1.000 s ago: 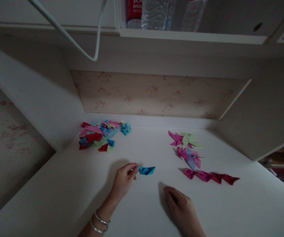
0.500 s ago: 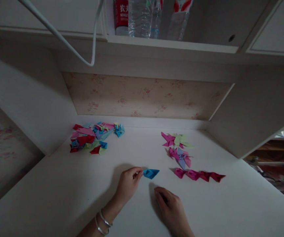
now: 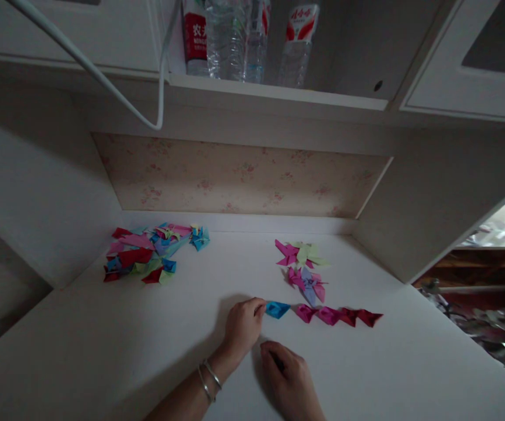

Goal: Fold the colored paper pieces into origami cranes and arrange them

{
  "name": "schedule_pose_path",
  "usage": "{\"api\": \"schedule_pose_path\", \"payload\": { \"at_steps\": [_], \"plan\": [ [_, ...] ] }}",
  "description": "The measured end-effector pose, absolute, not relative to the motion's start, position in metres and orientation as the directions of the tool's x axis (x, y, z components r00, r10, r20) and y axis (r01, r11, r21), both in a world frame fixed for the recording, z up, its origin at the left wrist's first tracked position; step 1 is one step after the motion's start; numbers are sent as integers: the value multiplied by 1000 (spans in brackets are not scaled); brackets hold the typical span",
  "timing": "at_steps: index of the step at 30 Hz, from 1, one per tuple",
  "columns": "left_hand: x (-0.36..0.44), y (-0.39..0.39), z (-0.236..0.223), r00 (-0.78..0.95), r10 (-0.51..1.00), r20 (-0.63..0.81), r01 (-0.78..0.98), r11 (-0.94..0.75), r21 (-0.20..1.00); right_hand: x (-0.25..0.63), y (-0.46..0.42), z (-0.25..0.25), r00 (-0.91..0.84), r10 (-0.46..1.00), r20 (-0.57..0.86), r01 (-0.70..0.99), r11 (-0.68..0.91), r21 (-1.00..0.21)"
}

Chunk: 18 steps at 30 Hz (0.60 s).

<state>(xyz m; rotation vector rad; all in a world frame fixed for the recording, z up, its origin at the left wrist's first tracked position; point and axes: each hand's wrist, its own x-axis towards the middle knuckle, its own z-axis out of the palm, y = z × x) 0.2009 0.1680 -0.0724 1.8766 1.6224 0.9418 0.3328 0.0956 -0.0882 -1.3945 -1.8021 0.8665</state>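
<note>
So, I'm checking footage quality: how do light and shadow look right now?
Head view: dim overall; soft shadows fall left of the silver-bangled left hand and bare right hand on the white tabletop; a bright patch sits at the right edge.

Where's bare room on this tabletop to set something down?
Bare: between the mixed paper pile and the magenta-green pair; in front of the pile, left of the left hand; and right of the right hand, in front of the paper row. It's crowded around the blue paper, between the left hand and that row.
</note>
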Motion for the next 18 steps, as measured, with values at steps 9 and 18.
{"api": "schedule_pose_path", "payload": {
  "at_steps": [9, 18],
  "plan": [
    [212, 165, -68, 64, 989, 135, 679, -142, 721, 333, 98, -87, -202, 972, 124, 483, 209, -850],
    [219, 165, -66, 78, 991, 113, 683, -136, 717, 333, 97, -86, -194, 973, 123, 477, 203, -855]
  ]
}}
